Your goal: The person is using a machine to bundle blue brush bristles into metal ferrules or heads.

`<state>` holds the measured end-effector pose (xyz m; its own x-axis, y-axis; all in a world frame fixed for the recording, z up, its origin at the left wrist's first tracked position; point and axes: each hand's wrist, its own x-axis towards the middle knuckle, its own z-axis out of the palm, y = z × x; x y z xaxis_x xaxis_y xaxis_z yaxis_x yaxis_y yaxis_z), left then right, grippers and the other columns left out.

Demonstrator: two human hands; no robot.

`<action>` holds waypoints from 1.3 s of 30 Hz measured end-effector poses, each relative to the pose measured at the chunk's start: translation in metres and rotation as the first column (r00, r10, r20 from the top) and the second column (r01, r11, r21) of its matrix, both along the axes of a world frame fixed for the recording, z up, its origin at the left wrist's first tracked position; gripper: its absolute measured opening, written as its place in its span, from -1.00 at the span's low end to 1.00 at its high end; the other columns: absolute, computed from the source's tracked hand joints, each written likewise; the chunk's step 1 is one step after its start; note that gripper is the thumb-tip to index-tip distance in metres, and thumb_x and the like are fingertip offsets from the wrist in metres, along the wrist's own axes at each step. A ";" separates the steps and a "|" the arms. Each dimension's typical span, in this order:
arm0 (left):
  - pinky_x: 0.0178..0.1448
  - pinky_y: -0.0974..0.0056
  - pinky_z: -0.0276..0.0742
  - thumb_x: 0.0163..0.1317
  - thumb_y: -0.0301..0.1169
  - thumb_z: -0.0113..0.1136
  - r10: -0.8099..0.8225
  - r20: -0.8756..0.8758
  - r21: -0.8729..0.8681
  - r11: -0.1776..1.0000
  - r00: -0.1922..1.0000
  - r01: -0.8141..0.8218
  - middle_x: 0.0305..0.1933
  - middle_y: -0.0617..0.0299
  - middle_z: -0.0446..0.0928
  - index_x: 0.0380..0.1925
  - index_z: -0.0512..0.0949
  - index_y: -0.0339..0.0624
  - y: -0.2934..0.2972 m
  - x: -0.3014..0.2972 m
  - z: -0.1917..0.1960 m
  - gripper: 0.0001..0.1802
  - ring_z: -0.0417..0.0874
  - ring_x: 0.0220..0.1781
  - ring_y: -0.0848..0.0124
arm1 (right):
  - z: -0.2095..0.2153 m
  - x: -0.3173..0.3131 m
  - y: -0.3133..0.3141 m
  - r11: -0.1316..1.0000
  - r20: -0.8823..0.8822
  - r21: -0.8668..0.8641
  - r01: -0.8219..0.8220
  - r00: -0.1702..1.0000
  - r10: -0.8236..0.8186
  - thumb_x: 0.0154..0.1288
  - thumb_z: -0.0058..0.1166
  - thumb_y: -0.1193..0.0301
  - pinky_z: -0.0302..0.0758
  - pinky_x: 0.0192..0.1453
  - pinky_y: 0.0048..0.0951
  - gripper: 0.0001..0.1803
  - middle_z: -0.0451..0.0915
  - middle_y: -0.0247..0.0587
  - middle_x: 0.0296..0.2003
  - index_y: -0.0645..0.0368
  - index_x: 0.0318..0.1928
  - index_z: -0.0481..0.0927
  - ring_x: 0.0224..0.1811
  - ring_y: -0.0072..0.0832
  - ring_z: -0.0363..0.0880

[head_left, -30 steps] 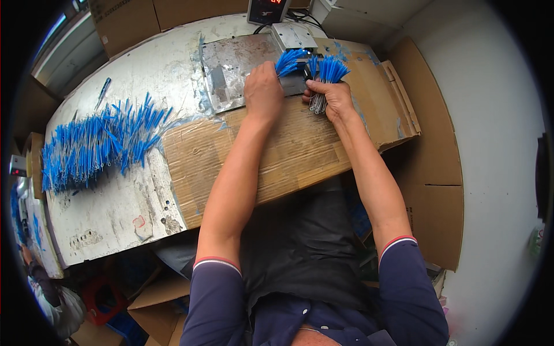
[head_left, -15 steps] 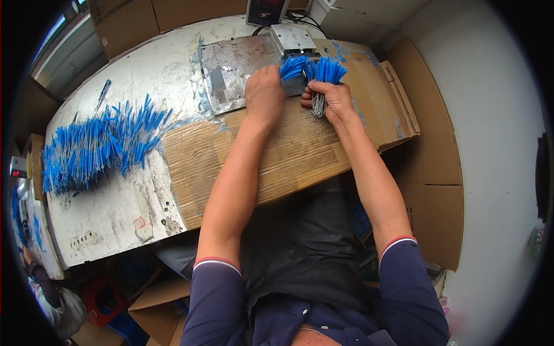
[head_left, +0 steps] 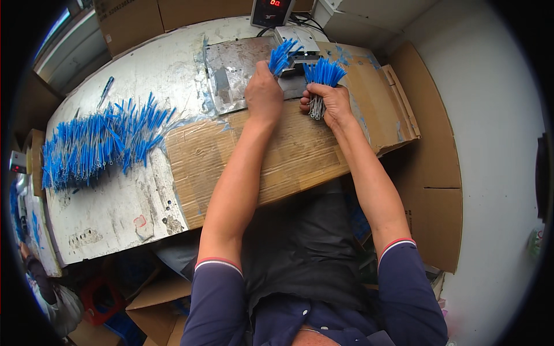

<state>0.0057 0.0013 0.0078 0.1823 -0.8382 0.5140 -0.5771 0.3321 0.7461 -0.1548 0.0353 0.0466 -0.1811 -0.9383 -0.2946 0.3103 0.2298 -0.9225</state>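
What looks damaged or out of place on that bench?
The white tabletop looks worn: dark, chipped-looking patches show near its front edge, beside the cardboard sheet. The pile of blue-tipped wire pieces looks ragged at its right end, splaying at uneven angles.

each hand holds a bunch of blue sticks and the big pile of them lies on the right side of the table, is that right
Not quite: the big pile lies on the left side of the table, as the head view shows. The left hand does hold a left bunch, the right hand a right bunch.
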 end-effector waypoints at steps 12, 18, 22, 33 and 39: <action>-0.20 -0.02 0.54 0.40 -0.39 0.20 -0.159 -0.211 -0.060 0.987 0.965 0.150 -0.34 -0.07 0.66 -0.13 0.54 -0.19 -0.006 -0.011 -0.007 -0.85 0.71 -0.27 -0.09 | 0.013 0.018 0.013 0.987 -0.113 0.016 -0.157 0.981 0.158 0.13 0.24 0.62 0.71 -0.53 -0.31 -0.86 0.65 -0.09 -0.48 0.39 -0.27 0.60 -0.54 -0.35 0.69; -0.21 0.02 0.54 0.39 -0.35 0.23 -0.190 -0.251 -0.025 0.981 0.949 0.190 -0.35 -0.05 0.67 -0.15 0.56 -0.19 -0.001 -0.008 0.000 -0.84 0.72 -0.29 -0.04 | 0.005 0.018 0.016 0.989 -0.124 -0.035 -0.143 0.983 0.138 0.17 0.22 0.60 0.71 -0.51 -0.26 -0.84 0.63 -0.06 -0.45 0.41 -0.24 0.56 -0.51 -0.31 0.69; -0.22 0.04 0.54 0.39 -0.37 0.22 -0.215 -0.229 -0.005 0.976 0.949 0.220 -0.35 -0.02 0.67 -0.15 0.57 -0.17 0.002 -0.007 0.004 -0.86 0.71 -0.30 -0.02 | 0.003 0.018 0.017 0.991 -0.131 -0.039 -0.125 0.984 0.119 0.16 0.21 0.61 0.73 -0.48 -0.25 -0.83 0.63 -0.07 -0.44 0.40 -0.23 0.56 -0.49 -0.31 0.69; -0.20 0.04 0.57 0.38 -0.39 0.23 -0.228 -0.231 -0.058 0.974 0.946 0.221 -0.32 0.01 0.69 -0.08 0.53 -0.15 0.004 -0.012 0.001 -0.82 0.74 -0.27 0.00 | 0.005 0.016 0.022 0.992 -0.026 -0.058 -0.108 0.994 0.106 0.13 0.24 0.65 0.75 -0.45 -0.21 -0.83 0.62 -0.10 -0.43 0.36 -0.24 0.57 -0.49 -0.31 0.69; -0.18 0.01 0.56 0.37 -0.39 0.22 -0.190 -0.224 -0.051 0.982 0.956 0.183 -0.30 -0.01 0.69 -0.12 0.54 -0.16 -0.001 -0.012 -0.007 -0.85 0.73 -0.25 -0.04 | 0.005 0.017 0.021 0.999 -0.053 -0.049 -0.003 0.999 0.001 0.12 0.23 0.67 0.71 -0.48 -0.23 -0.85 0.60 -0.11 -0.47 0.36 -0.29 0.55 -0.53 -0.34 0.66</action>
<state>-0.0068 0.0005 0.0010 0.1391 -0.8533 0.5026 -0.3199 0.4416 0.8383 -0.1374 0.0566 0.0515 -0.1931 -0.9518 -0.2385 0.2604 0.1847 -0.9477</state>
